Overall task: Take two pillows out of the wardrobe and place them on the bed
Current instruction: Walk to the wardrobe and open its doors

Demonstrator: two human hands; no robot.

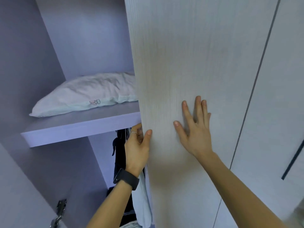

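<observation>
A white pillow [85, 94] lies on the wardrobe shelf [79, 129], its right end hidden behind the pale wood-grain door [189, 63]. I see only this one pillow. My left hand [137, 145], with a ring and a dark wristwatch, grips the door's left edge: the thumb lies on the front and the fingers curl behind it. My right hand [195, 129] presses flat on the door's front, fingers straight and spread. The bed is out of view.
Below the shelf hang dark clothes [119, 153] and a light blue garment [143, 203]. A metal hinge [60, 211] sits on the left wall at the bottom. Further wardrobe doors [279, 96] stand shut to the right.
</observation>
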